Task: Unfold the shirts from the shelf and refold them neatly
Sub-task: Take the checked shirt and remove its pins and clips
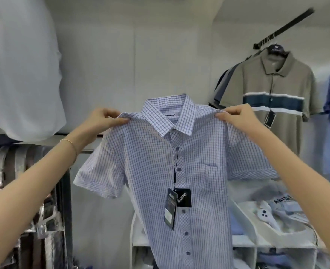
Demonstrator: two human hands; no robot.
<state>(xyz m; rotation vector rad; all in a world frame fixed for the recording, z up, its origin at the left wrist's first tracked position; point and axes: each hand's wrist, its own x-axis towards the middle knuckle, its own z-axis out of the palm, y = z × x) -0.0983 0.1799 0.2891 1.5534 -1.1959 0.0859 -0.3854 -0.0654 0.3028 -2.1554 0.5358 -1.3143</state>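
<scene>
Held up at chest height before a pale wall: 1 short-sleeved shirt of white cotton with a fine blue check (179, 158), buttoned down the front, collar upright, both sleeves hanging free. Pinched at the wearer's right shoulder seam by the left hand (104, 119), thumb and fingertips closed narrowly on the cloth. Pinched the same way at the other shoulder by the right hand (236, 115). Thin gold bracelet (70, 143) on the left wrist. Dangling from a black cord at the placket: 2 dark card swing tags (176, 202), overlapping.

Judged as roughly the halfway mark for this 1 garment: fully opened out, no fold left in the body or sleeves, so unfolding done. Refolding not yet begun: no surface under the shirt, hem lost below the frame edge. Left to do, by this reading: laying face down on a flat place, turning in the sleeves, folding the body, tucking the tags.

Below and right, white cubby shelving (273, 244) with bagged, folded shirts in clear plastic (284, 210) on top and in the compartments; whether any of those are already redone, impossible to tell. Hanging from a black wall rail at right: 1 olive polo shirt with a navy and white chest band (273, 88).
</scene>
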